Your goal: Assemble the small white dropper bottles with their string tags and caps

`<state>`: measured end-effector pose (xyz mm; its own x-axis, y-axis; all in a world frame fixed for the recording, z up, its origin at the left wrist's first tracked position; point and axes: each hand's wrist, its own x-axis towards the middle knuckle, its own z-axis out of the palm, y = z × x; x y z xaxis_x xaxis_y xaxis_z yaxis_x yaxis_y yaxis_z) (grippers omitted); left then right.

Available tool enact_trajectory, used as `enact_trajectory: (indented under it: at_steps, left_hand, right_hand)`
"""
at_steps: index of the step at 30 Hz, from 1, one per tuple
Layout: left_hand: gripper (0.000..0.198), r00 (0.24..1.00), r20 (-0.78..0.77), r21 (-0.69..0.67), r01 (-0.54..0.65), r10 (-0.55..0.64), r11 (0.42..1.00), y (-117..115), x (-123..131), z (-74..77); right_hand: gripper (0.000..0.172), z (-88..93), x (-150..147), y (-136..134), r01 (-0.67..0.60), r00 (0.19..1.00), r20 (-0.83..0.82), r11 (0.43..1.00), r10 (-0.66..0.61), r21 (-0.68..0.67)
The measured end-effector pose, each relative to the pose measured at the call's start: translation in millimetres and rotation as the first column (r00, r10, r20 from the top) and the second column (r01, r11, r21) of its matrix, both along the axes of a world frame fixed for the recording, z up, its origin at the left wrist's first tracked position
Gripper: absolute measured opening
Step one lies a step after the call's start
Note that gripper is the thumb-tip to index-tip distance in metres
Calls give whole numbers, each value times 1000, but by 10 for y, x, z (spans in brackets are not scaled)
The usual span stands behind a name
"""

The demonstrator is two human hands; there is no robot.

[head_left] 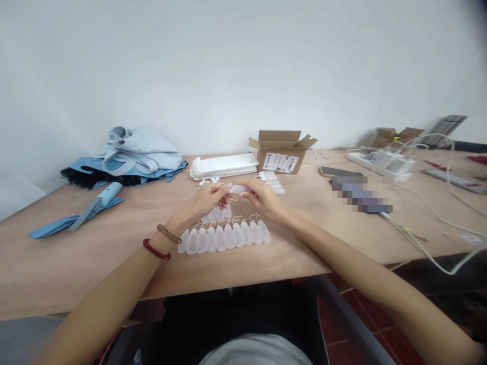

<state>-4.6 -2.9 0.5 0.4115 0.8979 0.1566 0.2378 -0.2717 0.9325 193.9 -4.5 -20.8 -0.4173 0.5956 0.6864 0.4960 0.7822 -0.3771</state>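
Between my two hands, a little above the table, lies a small translucent white plastic tube point(239, 188), held level. My left hand point(213, 197) pinches its left end, and my right hand point(263, 196) closes on the right end. Just below them a row of translucent white plastic pieces with thin cords point(221, 238) lies side by side on the table. A shorter group of the same pieces point(216, 214) sits behind that row, partly covered by my left hand. Beyond my right hand are several clear tubes point(272, 181); small white parts point(209, 180) lie behind my left hand.
An open cardboard box point(284, 152) stands at the back beside a white packet point(224, 166). Blue cloth point(144, 154) and a folded umbrella point(101, 197) are at left. Phones point(359, 194), a power strip point(380, 162) and loose cables point(422, 246) occupy the right side of the wooden table point(125, 253).
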Motion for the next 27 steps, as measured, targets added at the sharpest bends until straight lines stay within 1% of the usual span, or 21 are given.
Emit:
enact_trajectory:
  at_steps: [2,4,6,7,8,9,10,12,14,16,17,18,20,21,22,23,25,27]
  left_hand:
    - [42,1000,-5,68,18,-18,998,-20,2,14]
    - [38,999,-40,132,19,-14,991,-56,7,44]
    - [33,995,-100,193,-8,28,981,-99,18,76]
    - [32,989,-138,234,-23,57,972,-118,24,90]
    - [31,980,-178,282,-33,86,959,-136,31,101]
    - [31,969,-218,333,-35,113,942,-149,37,108]
    - [31,958,-254,383,-30,136,923,-159,43,112]
    - [29,936,-310,468,-1,165,884,-169,54,112]
    - [26,921,-349,526,40,173,849,-169,63,106]
    - [24,915,-368,557,75,165,827,-163,69,97]
    - [23,915,-370,563,86,157,822,-159,71,91]
    - [23,918,-367,562,93,148,822,-154,71,86]
    - [22,928,-351,530,89,122,843,-140,65,75]
    - [22,934,-341,498,87,103,863,-132,59,71]
    - [22,941,-330,454,89,75,886,-122,52,68]
    - [23,947,-318,402,97,40,910,-113,45,66]
    - [27,955,-294,299,122,-30,947,-96,31,70]
    - [31,960,-275,234,126,-58,964,-92,27,85]
  right_hand:
    - [25,24,0,-16,3,1000,-3,1000,-3,-13]
    - [24,59,2,-31,4,1000,-17,998,-5,-61]
    - [25,94,5,-39,-12,999,-48,987,4,-163]
    - [28,108,7,-39,-31,997,-77,970,13,-242]
    - [32,120,11,-36,-61,993,-116,941,23,-334]
    - [36,128,16,-31,-108,985,-168,895,37,-432]
    - [40,135,22,-25,-171,972,-231,834,54,-525]
    - [44,146,39,-9,-311,932,-355,677,79,-667]
    - [44,155,61,9,-409,897,-435,511,74,-756]
    - [41,160,85,30,-431,892,-451,374,36,-821]
    - [40,160,96,40,-428,895,-445,320,20,-845]
    - [40,159,105,50,-424,899,-438,279,11,-862]
    - [42,152,118,65,-422,903,-430,226,14,-878]
    - [43,148,123,69,-423,903,-428,216,23,-880]
    - [43,146,127,71,-425,903,-429,221,30,-878]
    - [42,146,131,71,-424,903,-428,244,39,-872]
    - [42,154,142,69,-413,908,-413,325,72,-851]
    - [43,167,160,69,-393,917,-383,412,109,-822]
